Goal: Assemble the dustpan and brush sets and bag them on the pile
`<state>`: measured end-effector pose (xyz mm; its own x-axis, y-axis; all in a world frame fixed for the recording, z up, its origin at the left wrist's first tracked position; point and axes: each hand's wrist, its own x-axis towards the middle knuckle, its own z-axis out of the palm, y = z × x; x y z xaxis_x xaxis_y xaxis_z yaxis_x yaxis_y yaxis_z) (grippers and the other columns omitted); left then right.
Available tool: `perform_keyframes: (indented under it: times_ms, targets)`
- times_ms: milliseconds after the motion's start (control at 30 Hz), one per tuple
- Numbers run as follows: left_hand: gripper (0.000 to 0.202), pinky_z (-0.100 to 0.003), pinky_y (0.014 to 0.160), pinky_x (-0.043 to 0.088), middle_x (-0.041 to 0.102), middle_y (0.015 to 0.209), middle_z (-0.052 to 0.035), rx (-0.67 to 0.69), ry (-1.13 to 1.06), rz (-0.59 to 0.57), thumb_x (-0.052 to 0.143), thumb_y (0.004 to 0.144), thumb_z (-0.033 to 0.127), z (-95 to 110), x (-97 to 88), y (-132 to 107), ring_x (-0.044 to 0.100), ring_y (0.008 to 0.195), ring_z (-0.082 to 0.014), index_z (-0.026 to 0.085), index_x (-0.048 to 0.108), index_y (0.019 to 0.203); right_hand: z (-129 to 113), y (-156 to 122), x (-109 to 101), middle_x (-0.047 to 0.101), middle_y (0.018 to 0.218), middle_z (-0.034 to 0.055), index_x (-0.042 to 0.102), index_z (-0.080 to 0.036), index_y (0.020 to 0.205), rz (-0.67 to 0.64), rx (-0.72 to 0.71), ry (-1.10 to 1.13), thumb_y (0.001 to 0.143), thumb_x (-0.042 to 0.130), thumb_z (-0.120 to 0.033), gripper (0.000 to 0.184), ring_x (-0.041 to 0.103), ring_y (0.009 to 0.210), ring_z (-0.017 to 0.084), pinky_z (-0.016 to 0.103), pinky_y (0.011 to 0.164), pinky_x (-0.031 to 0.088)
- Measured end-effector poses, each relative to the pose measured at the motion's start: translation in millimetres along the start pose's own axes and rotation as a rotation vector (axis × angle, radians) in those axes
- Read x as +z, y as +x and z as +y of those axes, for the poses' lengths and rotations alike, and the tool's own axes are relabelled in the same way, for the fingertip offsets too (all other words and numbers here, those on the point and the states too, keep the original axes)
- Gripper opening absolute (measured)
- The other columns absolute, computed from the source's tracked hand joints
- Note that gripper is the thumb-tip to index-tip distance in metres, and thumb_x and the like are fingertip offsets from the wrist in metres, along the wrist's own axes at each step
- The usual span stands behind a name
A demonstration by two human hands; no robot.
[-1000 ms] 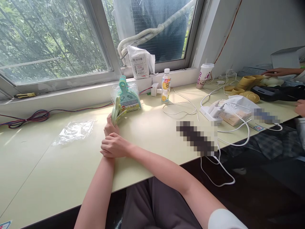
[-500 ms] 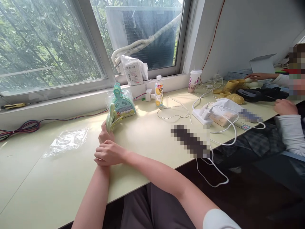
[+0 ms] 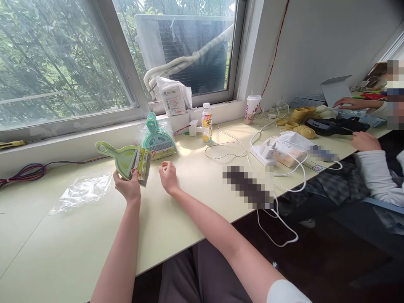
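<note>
My left hand (image 3: 128, 187) is closed on the lower edge of a light green dustpan and brush set (image 3: 124, 160), raised over the table with its handle pointing left. A printed label wraps the brush and pan. To the right, my right hand (image 3: 169, 177) hovers above the table, fingers loosely curled and apart from the thumb, holding nothing. Behind both hands, a stack of teal dustpan and brush sets (image 3: 158, 136) in clear plastic leans by the window sill. A flat clear plastic bag (image 3: 83, 192) lies on the table left of my left hand.
A juice bottle (image 3: 207, 123), a paper cup (image 3: 251, 109) and a white power strip (image 3: 263, 155) with cables stand toward the back right. Bundled wires (image 3: 23, 174) lie at left. A co-worker's hands (image 3: 366, 141) are at the far right among yellow items.
My left hand has turned the green dustpan set so its face shows, its handle now pointing left. My right hand has come off my left wrist and moved right.
</note>
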<state>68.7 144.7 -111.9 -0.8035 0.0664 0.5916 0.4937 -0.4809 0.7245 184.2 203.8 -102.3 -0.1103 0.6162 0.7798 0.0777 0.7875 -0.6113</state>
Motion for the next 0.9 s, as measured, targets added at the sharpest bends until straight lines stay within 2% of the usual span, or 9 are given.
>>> perform_keyframes:
  times_ms: [100, 167, 267, 367, 567, 900]
  targets:
    - [0.064, -0.033, 0.078, 0.053, 0.065, 0.099, -0.0113, 0.002, -0.16, -0.053, 0.071, 0.064, 0.027, 3, 2.8, -2, 0.064, 0.084, -0.0197, 0.012, 0.047, 0.122, 6, 1, 7, 0.056, 0.117, 0.0122, 0.047, -0.014, 0.118, -0.044, 0.232, 0.214, 0.085, 0.054, -0.037, 0.041, 0.055, 0.102, 0.018, 0.032, 0.09, 0.044]
    - [0.062, -0.033, 0.081, 0.053, 0.063, 0.103, -0.0117, -0.012, -0.27, -0.122, 0.071, 0.065, 0.029, 4, 5.6, -3, 0.064, 0.088, -0.0192, 0.013, 0.047, 0.12, 6, 2, 10, 0.058, 0.116, 0.0101, 0.044, -0.016, 0.123, -0.102, 0.356, 0.391, 0.083, 0.057, -0.042, 0.049, 0.059, 0.099, 0.016, 0.031, 0.088, 0.047]
    - [0.062, -0.034, 0.084, 0.052, 0.062, 0.109, -0.0123, -0.08, -0.412, -0.253, 0.073, 0.062, 0.032, 3, 9.0, -3, 0.063, 0.097, -0.021, 0.013, 0.049, 0.116, 5, 4, 11, 0.065, 0.098, 0.0038, 0.052, -0.018, 0.11, -0.215, 0.41, 0.646, 0.083, 0.057, -0.039, 0.035, 0.063, 0.086, 0.012, 0.028, 0.083, 0.051]
    - [0.068, -0.036, 0.085, 0.052, 0.061, 0.113, -0.0128, -0.144, -0.524, -0.379, 0.078, 0.057, 0.032, 2, 9.9, -3, 0.062, 0.1, -0.0236, 0.014, 0.051, 0.116, 2, 5, 10, 0.066, 0.086, 0.0004, 0.055, -0.018, 0.098, -0.256, 0.402, 0.784, 0.084, 0.057, -0.031, 0.02, 0.064, 0.073, 0.01, 0.027, 0.077, 0.054]
    - [0.069, -0.037, 0.088, 0.05, 0.062, 0.112, -0.0124, -0.143, -0.546, -0.463, 0.081, 0.055, 0.032, 0, 7.6, -8, 0.061, 0.101, -0.0245, 0.014, 0.053, 0.115, -3, 2, 2, 0.066, 0.078, -0.0014, 0.053, -0.017, 0.09, -0.174, 0.515, 0.809, 0.085, 0.051, -0.018, 0.005, 0.063, 0.061, 0.009, 0.026, 0.069, 0.056]
    - [0.071, -0.039, 0.088, 0.05, 0.061, 0.114, -0.0116, -0.202, -0.536, -0.51, 0.081, 0.056, 0.028, 1, 0.3, -7, 0.06, 0.103, -0.0249, 0.016, 0.05, 0.118, -9, -3, -4, 0.069, 0.083, 0.0017, 0.057, -0.016, 0.094, -0.21, 0.541, 0.812, 0.083, 0.056, -0.024, 0.014, 0.064, 0.06, 0.011, 0.026, 0.063, 0.056]
